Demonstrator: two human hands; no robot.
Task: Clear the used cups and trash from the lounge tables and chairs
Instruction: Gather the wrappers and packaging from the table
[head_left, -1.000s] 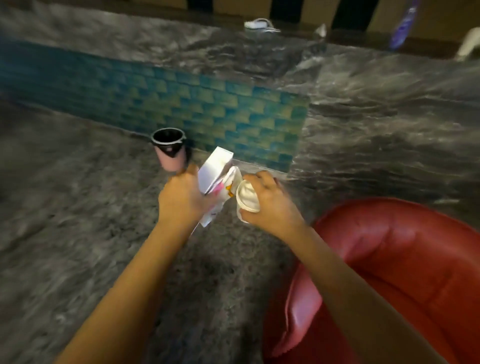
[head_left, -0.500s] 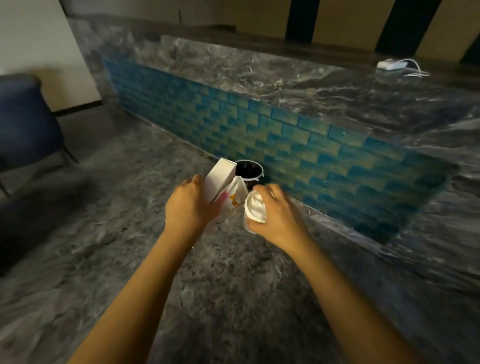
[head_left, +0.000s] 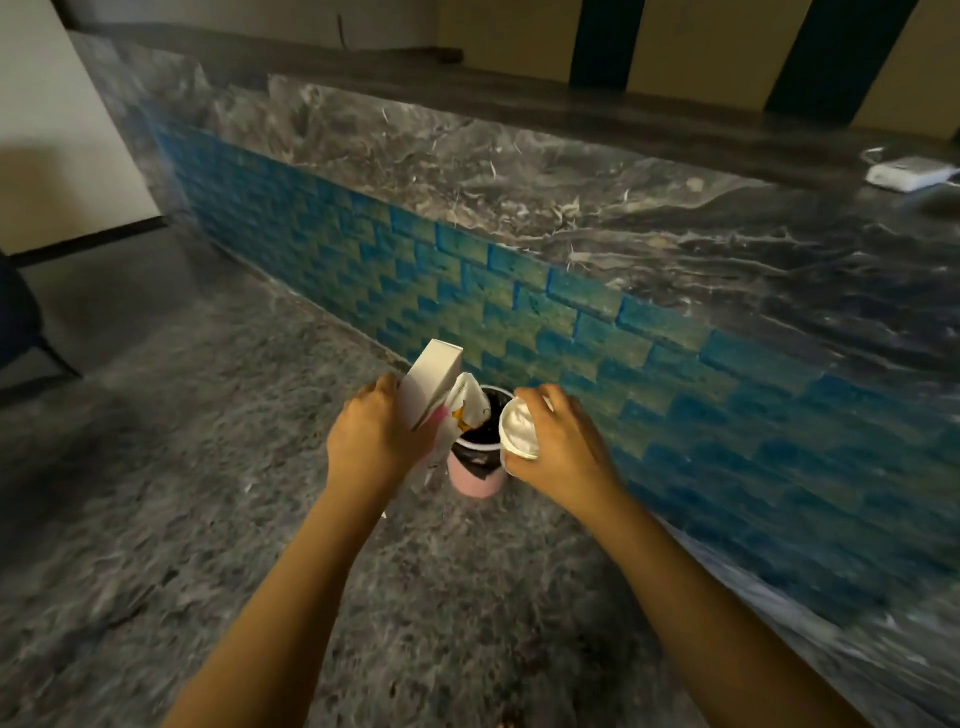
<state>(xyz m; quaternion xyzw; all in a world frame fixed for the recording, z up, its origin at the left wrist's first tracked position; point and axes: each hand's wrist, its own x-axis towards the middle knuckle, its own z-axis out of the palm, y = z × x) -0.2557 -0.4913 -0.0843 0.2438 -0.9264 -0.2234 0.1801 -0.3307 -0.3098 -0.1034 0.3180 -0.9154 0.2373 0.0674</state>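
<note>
A small pink trash bin (head_left: 477, 480) with a black liner stands on the grey floor against the tiled counter base. My left hand (head_left: 375, 441) grips a white box (head_left: 432, 383) together with a crumpled wrapper (head_left: 467, 401), held just left of and above the bin's rim. My right hand (head_left: 561, 447) holds a white paper cup (head_left: 518, 431) on its side, mouth toward me, at the bin's right rim. Both hands partly hide the bin.
A marble counter (head_left: 571, 208) with a blue tiled band (head_left: 467, 291) runs diagonally behind the bin. A white device with a cable (head_left: 909, 172) lies on the countertop at far right. A dark blue chair (head_left: 21, 322) sits at the left edge.
I have come closer to the bin: it now sits directly below and between my hands. The red chair has dropped out of view and the counter has shifted right.
</note>
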